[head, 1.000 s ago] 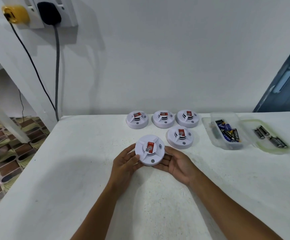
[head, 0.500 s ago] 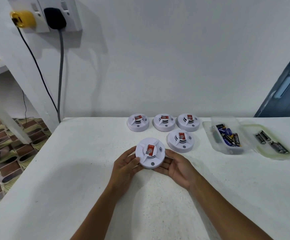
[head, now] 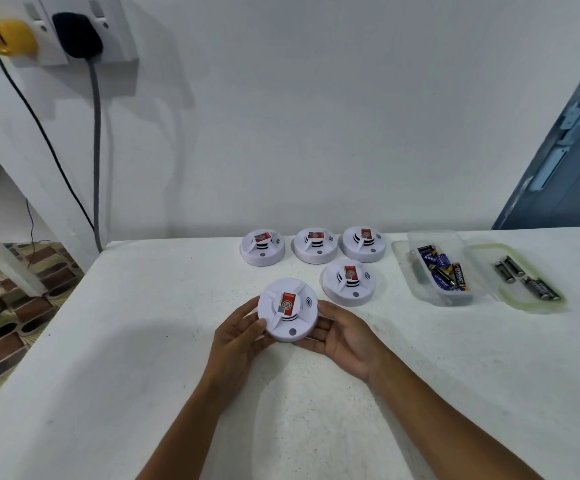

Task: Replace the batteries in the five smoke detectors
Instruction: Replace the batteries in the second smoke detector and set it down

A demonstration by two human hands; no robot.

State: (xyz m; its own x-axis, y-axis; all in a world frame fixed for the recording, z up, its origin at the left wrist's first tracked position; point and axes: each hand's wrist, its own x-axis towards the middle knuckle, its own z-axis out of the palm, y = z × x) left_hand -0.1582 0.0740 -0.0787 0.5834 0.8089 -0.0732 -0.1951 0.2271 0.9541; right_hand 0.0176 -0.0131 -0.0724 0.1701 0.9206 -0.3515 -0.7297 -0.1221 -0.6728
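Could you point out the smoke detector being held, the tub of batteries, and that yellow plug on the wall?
held smoke detector [head: 287, 310]: head view, on its red label at the centre.
battery tub [head: 420, 291]: head view, on its clear left wall.
yellow plug [head: 8, 35]: head view, on its rounded yellow body.

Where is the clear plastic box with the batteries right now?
In the head view the clear plastic box sits on the white table at the right, between the four resting smoke detectors and its lid, which holds loose batteries.
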